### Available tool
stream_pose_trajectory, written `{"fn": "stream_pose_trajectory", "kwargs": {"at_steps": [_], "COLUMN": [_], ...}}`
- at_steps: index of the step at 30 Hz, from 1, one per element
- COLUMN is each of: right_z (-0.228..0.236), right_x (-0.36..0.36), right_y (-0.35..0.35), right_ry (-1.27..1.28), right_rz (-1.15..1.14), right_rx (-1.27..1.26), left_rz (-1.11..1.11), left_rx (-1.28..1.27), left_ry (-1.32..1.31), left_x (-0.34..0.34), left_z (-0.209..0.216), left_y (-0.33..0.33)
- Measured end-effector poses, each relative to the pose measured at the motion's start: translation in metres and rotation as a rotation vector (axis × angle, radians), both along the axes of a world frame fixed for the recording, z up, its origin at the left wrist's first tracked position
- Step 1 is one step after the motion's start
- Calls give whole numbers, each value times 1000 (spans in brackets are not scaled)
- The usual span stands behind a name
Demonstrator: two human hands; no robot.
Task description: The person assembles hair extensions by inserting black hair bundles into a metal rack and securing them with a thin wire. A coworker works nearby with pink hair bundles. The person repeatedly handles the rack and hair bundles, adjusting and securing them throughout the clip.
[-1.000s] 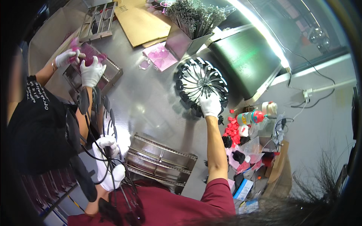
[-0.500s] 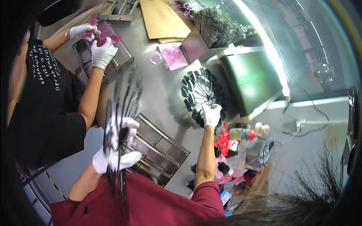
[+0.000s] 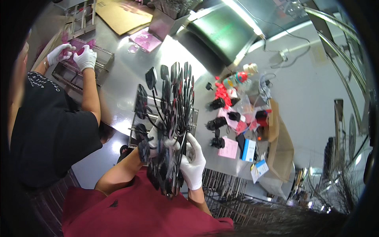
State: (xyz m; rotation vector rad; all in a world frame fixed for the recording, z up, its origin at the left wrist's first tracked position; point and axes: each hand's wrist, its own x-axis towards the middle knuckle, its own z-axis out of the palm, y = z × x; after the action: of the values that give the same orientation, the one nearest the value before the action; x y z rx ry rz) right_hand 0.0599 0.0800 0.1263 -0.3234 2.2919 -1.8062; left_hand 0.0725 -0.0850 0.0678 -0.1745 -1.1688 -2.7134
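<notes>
In front of my chest is a bundle of black spoked pieces (image 3: 166, 91), thin stems with flat paddle-shaped ends, standing on edge side by side. My left hand (image 3: 154, 133), in a white glove, is closed around the bundle from the left, with most of its fingers hidden behind the paddles. On the right side my right hand (image 3: 193, 162), also gloved in white, grips the stems near the middle between thumb and fingers. Behind the bundle, a slotted metal rack (image 3: 195, 118) is partly covered.
At the left, a co-worker's gloved hands (image 3: 85, 59) handle a translucent pink piece over another metal rack (image 3: 106, 59). Red bits (image 3: 222, 94), a bottle (image 3: 235, 80) and black clumps (image 3: 216, 123) lie on the right of the table. A dark green-sheened box (image 3: 225, 31) stands behind.
My right hand has lifted the black spoked piece off the table and brought it left against the bundle in my left hand. The view has shifted right.
</notes>
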Motion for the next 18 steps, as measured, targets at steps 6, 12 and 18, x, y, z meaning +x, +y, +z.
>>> {"fn": "stream_pose_trajectory", "kwargs": {"at_steps": [6,12,18], "right_z": [12,19,44], "right_x": [34,24,15], "right_y": [7,3,-24], "right_ry": [263,345,538], "right_rz": [-22,-35,221], "right_rx": [185,119,172], "left_rz": [-308,-569,-229], "left_rx": [49,555,375], "left_ry": [-104,-446,-23], "left_x": [65,51,27], "left_z": [-2,15,42], "left_y": [7,-24,-23]}}
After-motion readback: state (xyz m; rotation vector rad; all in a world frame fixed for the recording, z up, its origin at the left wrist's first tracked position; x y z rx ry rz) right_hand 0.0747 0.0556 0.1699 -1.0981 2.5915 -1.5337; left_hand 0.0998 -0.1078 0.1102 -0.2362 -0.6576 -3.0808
